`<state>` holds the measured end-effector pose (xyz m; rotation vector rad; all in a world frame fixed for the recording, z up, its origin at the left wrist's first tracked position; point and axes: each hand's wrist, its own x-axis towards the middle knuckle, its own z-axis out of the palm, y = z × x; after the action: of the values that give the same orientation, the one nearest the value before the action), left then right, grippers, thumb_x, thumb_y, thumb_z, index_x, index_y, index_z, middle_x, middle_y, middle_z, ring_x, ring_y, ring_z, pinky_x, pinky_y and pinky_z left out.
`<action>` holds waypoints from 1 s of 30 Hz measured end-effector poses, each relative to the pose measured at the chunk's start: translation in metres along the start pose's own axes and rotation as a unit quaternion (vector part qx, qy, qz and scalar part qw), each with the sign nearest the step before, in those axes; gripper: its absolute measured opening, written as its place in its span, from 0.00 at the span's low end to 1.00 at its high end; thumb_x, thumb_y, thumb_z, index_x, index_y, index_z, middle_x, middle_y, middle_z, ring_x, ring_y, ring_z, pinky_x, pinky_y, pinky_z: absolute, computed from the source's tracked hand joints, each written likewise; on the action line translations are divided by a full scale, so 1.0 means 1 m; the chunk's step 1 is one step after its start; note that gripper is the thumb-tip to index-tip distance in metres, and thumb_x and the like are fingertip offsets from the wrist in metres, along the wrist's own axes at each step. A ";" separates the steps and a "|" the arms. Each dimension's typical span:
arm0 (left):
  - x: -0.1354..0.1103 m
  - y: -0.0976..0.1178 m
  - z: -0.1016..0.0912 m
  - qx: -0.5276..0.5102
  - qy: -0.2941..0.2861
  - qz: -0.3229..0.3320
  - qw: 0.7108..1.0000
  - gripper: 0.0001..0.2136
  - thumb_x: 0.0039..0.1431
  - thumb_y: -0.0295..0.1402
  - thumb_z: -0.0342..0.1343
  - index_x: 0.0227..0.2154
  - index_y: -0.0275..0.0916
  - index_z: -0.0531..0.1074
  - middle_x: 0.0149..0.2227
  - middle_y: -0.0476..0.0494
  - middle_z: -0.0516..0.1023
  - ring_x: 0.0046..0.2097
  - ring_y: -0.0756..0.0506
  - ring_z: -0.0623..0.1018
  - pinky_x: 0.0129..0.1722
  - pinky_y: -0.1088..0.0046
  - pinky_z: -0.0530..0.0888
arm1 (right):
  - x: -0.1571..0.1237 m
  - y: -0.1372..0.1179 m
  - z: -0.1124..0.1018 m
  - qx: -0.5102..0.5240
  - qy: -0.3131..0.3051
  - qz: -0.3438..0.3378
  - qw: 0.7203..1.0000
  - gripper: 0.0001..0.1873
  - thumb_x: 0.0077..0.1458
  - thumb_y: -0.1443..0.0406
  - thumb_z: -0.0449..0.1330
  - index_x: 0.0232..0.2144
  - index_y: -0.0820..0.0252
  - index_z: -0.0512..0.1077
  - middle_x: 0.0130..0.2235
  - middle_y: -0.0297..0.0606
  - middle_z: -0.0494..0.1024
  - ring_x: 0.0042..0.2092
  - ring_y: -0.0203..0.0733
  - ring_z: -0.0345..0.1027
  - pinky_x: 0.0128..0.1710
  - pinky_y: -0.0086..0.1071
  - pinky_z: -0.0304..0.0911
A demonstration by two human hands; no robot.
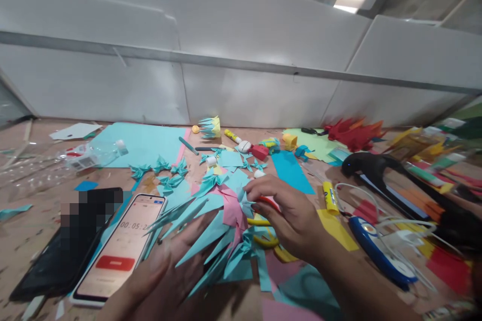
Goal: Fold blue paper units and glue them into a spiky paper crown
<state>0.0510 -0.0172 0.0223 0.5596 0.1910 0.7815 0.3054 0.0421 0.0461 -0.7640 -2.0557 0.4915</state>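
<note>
In the lower middle I see a spiky paper figure (207, 241) made of long light-blue points around a pink paper band (231, 208). My left hand (161, 271) holds it from below and the left; several of its fingers are hidden behind the points. At the band's right side, my right hand (288, 213) pinches a small light-blue folded paper piece (246, 201) between thumb and fingers, against the pink. Just beneath that hand lie yellow looped handles (265, 242), partly covered. Other light-blue folded paper pieces (161, 164) lie behind the figure.
Two phones flank my left hand: a black one (71, 241) and one with a running timer (122, 246). A clear plastic bottle (94, 154) lies left. Rightward are a yellow glue stick (330, 198), a blue oval device (380, 253) with white cables, and a red paper model (354, 133).
</note>
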 end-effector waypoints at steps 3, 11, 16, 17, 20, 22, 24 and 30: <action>-0.001 0.001 -0.003 -0.028 -0.029 0.004 0.999 0.30 0.66 0.53 0.45 0.65 0.45 0.65 0.66 0.47 0.68 0.71 0.38 0.59 0.71 0.59 0.46 | 0.000 0.001 -0.002 -0.009 -0.008 -0.014 1.000 0.09 0.65 0.74 0.56 0.43 0.56 0.71 0.43 0.38 0.78 0.48 0.37 0.73 0.49 0.31 0.67; 0.007 0.007 0.019 -0.012 0.012 -0.013 1.000 0.31 0.62 0.58 0.47 0.61 0.48 0.70 0.64 0.48 0.71 0.72 0.36 0.56 0.71 0.55 0.45 | 0.004 -0.004 -0.002 -0.023 -0.040 -0.029 0.999 0.08 0.66 0.72 0.56 0.43 0.58 0.73 0.41 0.40 0.79 0.45 0.39 0.73 0.47 0.33 0.69; 0.008 0.002 0.014 0.004 0.049 -0.002 0.999 0.30 0.60 0.53 0.53 0.61 0.44 0.71 0.66 0.43 0.68 0.72 0.34 0.55 0.71 0.52 0.48 | 0.007 -0.011 -0.005 -0.079 -0.083 -0.029 0.993 0.07 0.68 0.70 0.55 0.42 0.59 0.74 0.41 0.40 0.78 0.44 0.38 0.72 0.46 0.30 0.68; 0.007 0.000 0.012 0.010 0.061 0.005 0.998 0.30 0.60 0.53 0.54 0.61 0.43 0.71 0.67 0.42 0.67 0.71 0.33 0.55 0.70 0.50 0.48 | 0.008 -0.014 -0.006 -0.098 -0.099 -0.028 0.990 0.08 0.69 0.69 0.54 0.42 0.60 0.73 0.42 0.40 0.78 0.45 0.38 0.72 0.46 0.30 0.68; 0.005 -0.005 0.007 0.032 0.093 0.014 0.995 0.30 0.59 0.53 0.54 0.60 0.43 0.71 0.68 0.42 0.64 0.71 0.30 0.57 0.70 0.47 0.48 | 0.008 -0.023 -0.010 -0.147 -0.143 -0.020 0.978 0.11 0.71 0.67 0.50 0.42 0.61 0.73 0.45 0.41 0.78 0.46 0.39 0.71 0.46 0.32 0.67; 0.004 -0.005 0.008 0.043 0.104 0.014 0.994 0.30 0.59 0.54 0.54 0.60 0.43 0.72 0.68 0.42 0.65 0.70 0.29 0.57 0.70 0.46 0.48 | 0.008 -0.029 -0.011 -0.170 -0.162 -0.014 0.972 0.14 0.72 0.66 0.47 0.42 0.61 0.73 0.45 0.41 0.78 0.45 0.40 0.70 0.45 0.33 0.67; 0.003 -0.006 0.008 0.052 0.107 0.016 0.993 0.30 0.58 0.53 0.55 0.59 0.43 0.72 0.67 0.42 0.66 0.71 0.29 0.55 0.70 0.47 0.47 | 0.008 -0.033 -0.012 -0.188 -0.167 -0.016 0.968 0.16 0.72 0.66 0.46 0.42 0.61 0.73 0.44 0.41 0.78 0.44 0.41 0.70 0.44 0.33 0.66; 0.003 -0.012 -0.011 0.067 0.133 -0.004 0.989 0.29 0.58 0.43 0.60 0.63 0.46 0.68 0.68 0.44 0.64 0.70 0.28 0.59 0.69 0.48 0.51 | 0.006 -0.035 -0.011 -0.198 -0.145 -0.045 0.968 0.12 0.71 0.68 0.50 0.44 0.63 0.73 0.44 0.41 0.78 0.44 0.41 0.70 0.44 0.33 0.66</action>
<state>0.0562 -0.0175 0.0071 0.5786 0.4950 0.8392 0.3003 0.0215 0.0767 -0.8641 -2.4928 0.1437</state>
